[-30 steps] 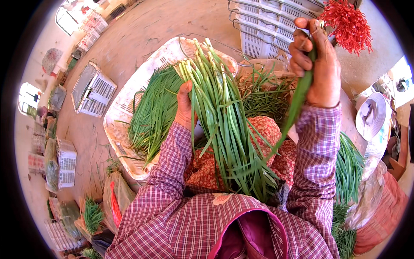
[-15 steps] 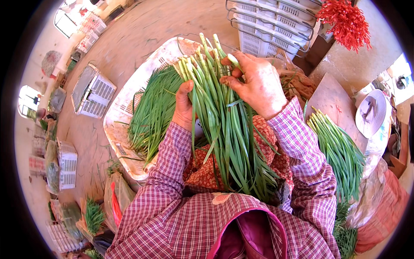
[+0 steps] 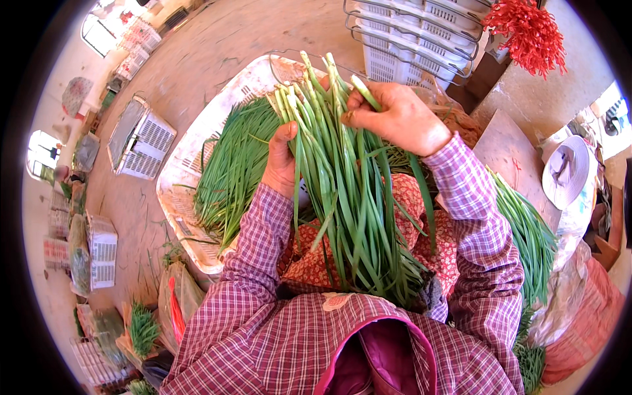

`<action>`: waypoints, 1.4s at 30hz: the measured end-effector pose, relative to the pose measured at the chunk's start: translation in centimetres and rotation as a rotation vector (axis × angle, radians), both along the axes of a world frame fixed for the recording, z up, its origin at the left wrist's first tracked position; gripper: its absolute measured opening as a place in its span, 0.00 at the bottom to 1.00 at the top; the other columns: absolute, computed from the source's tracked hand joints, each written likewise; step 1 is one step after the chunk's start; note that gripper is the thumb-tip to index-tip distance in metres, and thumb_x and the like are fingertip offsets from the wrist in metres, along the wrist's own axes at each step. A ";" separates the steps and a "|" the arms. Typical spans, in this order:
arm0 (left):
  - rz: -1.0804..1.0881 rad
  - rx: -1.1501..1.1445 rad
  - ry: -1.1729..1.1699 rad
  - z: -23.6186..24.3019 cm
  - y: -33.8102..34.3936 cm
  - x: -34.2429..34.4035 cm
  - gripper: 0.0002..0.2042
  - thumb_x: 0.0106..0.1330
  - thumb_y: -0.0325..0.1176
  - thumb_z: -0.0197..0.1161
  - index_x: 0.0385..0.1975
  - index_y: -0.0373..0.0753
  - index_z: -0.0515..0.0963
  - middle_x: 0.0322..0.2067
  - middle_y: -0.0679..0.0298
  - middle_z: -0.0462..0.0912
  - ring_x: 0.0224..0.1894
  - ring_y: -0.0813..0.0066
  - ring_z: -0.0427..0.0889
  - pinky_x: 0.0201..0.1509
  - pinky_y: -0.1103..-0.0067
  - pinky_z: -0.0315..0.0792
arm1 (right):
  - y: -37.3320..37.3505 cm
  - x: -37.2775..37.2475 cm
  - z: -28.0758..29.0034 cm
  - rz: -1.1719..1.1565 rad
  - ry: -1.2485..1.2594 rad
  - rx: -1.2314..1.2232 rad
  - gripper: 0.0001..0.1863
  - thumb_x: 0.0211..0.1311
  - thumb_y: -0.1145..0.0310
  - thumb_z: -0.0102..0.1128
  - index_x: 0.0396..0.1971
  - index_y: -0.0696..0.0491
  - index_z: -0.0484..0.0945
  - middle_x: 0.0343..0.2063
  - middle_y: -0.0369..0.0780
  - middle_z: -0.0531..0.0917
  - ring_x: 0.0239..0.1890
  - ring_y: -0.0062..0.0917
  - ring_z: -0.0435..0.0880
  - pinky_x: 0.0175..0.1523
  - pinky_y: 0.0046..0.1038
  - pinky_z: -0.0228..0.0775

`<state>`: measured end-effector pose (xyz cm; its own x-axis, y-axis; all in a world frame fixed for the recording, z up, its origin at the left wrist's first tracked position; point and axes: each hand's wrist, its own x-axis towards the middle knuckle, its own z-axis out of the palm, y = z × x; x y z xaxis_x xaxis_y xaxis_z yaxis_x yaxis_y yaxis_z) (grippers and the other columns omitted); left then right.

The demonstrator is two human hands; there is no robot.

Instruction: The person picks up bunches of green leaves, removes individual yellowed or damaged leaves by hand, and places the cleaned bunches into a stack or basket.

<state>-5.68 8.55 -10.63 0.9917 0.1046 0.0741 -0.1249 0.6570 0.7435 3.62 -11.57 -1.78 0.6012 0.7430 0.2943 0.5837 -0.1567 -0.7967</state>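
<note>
My left hand (image 3: 280, 161) is wrapped round a thick bunch of long green leafy stalks (image 3: 349, 204) with pale root ends pointing up. My right hand (image 3: 401, 115) is closed on one stalk's pale end (image 3: 362, 89), at the upper right of the bunch. The leaves hang over a red floral cloth (image 3: 306, 260) on my lap. Behind the bunch, more greens (image 3: 234, 168) lie in a white perforated plastic basket (image 3: 172, 194). To my right, another pile of greens (image 3: 523, 243) lies beside a brown board (image 3: 510, 148).
Stacked white crates (image 3: 401, 49) with wire handles stand at the top, beside a cluster of red ties (image 3: 526, 36). A pale brimmed hat (image 3: 569, 174) lies at the right. More crates (image 3: 141, 138) and bagged greens (image 3: 141, 329) are along the left.
My right hand has come down and left from the upper right onto the bunch, then shifted slightly right with a stalk. My left hand stays in place on the bunch.
</note>
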 end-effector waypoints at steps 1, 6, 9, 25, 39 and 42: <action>-0.001 -0.001 0.001 0.0 -0.1 0.1 0.36 0.50 0.54 0.71 0.55 0.34 0.72 0.43 0.57 0.83 0.42 0.64 0.84 0.46 0.68 0.82 | 0.0 0.2 0.1 -0.001 0.001 -0.001 0.15 0.52 0.59 0.65 0.31 0.56 0.79 0.22 0.41 0.82 0.27 0.32 0.82 0.38 0.33 0.73; -0.159 -0.169 -0.002 -0.9 0.4 0.7 0.34 0.53 0.43 0.69 0.58 0.30 0.68 0.49 0.53 0.80 0.46 0.62 0.83 0.52 0.66 0.79 | 0.1 0.0 1.3 0.057 0.189 0.059 0.12 0.62 0.62 0.63 0.38 0.53 0.74 0.23 0.26 0.72 0.24 0.08 0.68 0.28 0.17 0.61; -0.125 -0.177 0.024 -0.4 -0.3 0.7 0.32 0.54 0.39 0.68 0.57 0.27 0.68 0.48 0.51 0.80 0.45 0.61 0.83 0.54 0.68 0.79 | 0.2 0.4 1.2 0.029 0.189 0.054 0.12 0.63 0.62 0.61 0.40 0.53 0.74 0.23 0.27 0.73 0.23 0.09 0.69 0.27 0.18 0.61; -0.322 -0.335 -0.184 1.0 -3.0 -0.1 0.45 0.42 0.47 0.73 0.64 0.39 0.64 0.55 0.48 0.74 0.56 0.47 0.76 0.54 0.49 0.77 | 1.3 1.4 0.9 -0.328 -0.705 0.023 0.11 0.55 0.64 0.62 0.37 0.50 0.75 0.26 0.43 0.77 0.32 0.43 0.81 0.36 0.43 0.73; -0.415 -0.224 -0.156 0.0 -1.5 -0.5 0.38 0.41 0.50 0.74 0.59 0.57 0.71 0.31 0.67 0.70 0.30 0.73 0.69 0.37 0.75 0.70 | -0.2 6.8 0.4 -0.577 -0.867 -0.091 0.14 0.59 0.60 0.63 0.42 0.46 0.77 0.31 0.37 0.80 0.31 0.34 0.84 0.35 0.38 0.77; -0.436 -0.287 -0.257 0.2 -2.2 -0.1 0.39 0.43 0.49 0.71 0.61 0.51 0.67 0.35 0.61 0.71 0.32 0.68 0.74 0.35 0.71 0.76 | -2.8 9.3 -0.6 -0.689 -0.892 -0.188 0.14 0.60 0.59 0.63 0.43 0.46 0.77 0.33 0.40 0.80 0.31 0.34 0.85 0.35 0.38 0.77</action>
<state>-5.77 6.39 -10.44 0.9016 -0.2583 0.3471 0.0500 0.8591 0.5094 12.96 -14.42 -2.42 0.5309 0.4136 0.7397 0.6731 -0.7360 -0.0716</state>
